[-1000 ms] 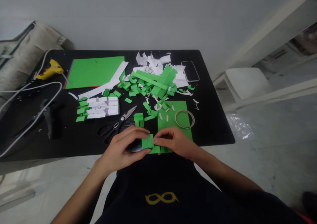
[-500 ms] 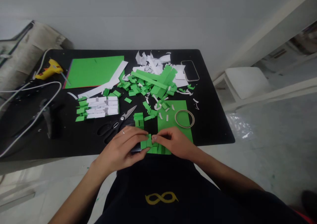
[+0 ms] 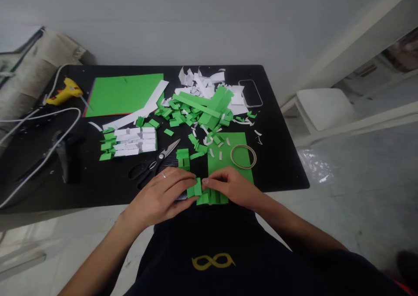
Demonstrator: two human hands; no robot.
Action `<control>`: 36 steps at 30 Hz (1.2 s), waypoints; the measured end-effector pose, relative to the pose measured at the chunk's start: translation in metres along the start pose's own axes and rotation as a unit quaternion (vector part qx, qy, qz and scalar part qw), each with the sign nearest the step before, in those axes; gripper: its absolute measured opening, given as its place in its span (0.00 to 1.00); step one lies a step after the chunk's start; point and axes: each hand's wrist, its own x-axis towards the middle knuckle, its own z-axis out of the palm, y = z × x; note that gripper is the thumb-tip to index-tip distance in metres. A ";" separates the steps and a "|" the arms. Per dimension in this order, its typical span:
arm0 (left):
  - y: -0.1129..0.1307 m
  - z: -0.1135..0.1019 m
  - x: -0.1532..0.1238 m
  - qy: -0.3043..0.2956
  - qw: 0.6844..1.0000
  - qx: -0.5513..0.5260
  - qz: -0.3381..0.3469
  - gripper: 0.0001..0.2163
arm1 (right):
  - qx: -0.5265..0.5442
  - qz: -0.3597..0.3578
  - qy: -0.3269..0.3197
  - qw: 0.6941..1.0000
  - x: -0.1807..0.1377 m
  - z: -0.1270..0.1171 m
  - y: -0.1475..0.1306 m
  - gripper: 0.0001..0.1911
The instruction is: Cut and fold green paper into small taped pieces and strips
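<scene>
My left hand, with a ring on one finger, pinches a folded green paper piece at the table's front edge. Close beside it, my right hand has its thumb and finger pressed together; what they hold, if anything, is hidden. Below the fingertips lies a row of joined green folded paper, partly under the right hand. Another small stack of green folded pieces sits just beyond my left hand. Black-handled scissors lie half open to the left of it.
A white-and-green folded paper block, a green sheet and a yellow glue gun with its cable are on the left. Loose green pieces and white scraps are heaped at the back. A tape ring rests on another green sheet.
Both hands stay close together at the front edge. The green piece in my left hand and the row below have shifted slightly to the right.
</scene>
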 end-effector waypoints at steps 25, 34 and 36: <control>-0.002 -0.017 0.004 0.036 0.997 -0.063 0.003 0.11 | 0.051 -0.016 -0.025 0.998 0.003 0.000 -0.002 0.04; 0.001 -0.006 0.001 0.037 0.987 -0.152 -0.031 0.12 | 0.112 0.002 -0.061 0.992 -0.001 -0.002 -0.001 0.19; 0.002 -0.004 0.002 0.037 0.987 -0.153 -0.033 0.12 | 0.109 -0.002 -0.046 0.993 -0.002 -0.001 -0.002 0.20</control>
